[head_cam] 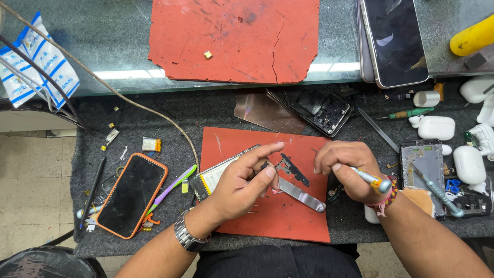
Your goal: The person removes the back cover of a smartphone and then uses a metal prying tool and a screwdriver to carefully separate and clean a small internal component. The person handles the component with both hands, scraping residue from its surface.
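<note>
The opened phone [218,177] lies on the red mat [288,226], pinned by the left hand [242,183], whose grip pinches a small dark bracket [294,171] above it — thin, light, probably easy to bend, best held by its edges. The right hand [347,167] is closed round a screwdriver [373,180]. Metal tweezers [303,195] lie beneath on the surface.

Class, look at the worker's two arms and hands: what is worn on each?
Both forearms are bare, with no sleeves or gloves. The left wrist carries a silver metal-link wristwatch. The right wrist wears a multicoloured woven thread band in pink, red and yellow.
</note>
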`<state>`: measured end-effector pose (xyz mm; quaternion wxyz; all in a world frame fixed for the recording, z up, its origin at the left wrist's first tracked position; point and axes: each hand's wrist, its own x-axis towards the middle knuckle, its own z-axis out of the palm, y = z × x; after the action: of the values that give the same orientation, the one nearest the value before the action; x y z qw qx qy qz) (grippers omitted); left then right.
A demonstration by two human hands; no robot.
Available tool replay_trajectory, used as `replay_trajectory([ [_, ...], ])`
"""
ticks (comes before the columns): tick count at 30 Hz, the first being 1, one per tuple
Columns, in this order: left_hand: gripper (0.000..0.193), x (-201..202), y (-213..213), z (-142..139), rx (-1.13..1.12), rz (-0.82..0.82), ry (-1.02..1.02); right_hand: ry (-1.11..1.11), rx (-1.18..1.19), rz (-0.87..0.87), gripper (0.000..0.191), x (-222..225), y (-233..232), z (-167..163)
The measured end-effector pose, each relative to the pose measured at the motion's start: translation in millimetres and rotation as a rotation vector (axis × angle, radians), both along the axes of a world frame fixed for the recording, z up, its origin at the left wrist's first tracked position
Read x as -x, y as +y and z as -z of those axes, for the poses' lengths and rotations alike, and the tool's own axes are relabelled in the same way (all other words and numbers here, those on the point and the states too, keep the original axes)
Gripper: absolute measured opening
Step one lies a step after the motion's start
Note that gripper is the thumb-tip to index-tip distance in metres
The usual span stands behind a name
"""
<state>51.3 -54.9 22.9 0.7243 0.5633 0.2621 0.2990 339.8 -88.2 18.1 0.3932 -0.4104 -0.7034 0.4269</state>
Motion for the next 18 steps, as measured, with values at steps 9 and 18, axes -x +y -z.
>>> replay_trajectory([
  [9, 0.042, -4, -3, 0, -0.187, -0.153, 0.08, -0.075, 0.072, -0.017, 0.014, 17, 0, -7],
  [18, 0.033, -13, -3, -10, -0.353, -0.154, 0.302, -0.154, -0.038, 0.059, 0.012, 28, 0, -5],
])
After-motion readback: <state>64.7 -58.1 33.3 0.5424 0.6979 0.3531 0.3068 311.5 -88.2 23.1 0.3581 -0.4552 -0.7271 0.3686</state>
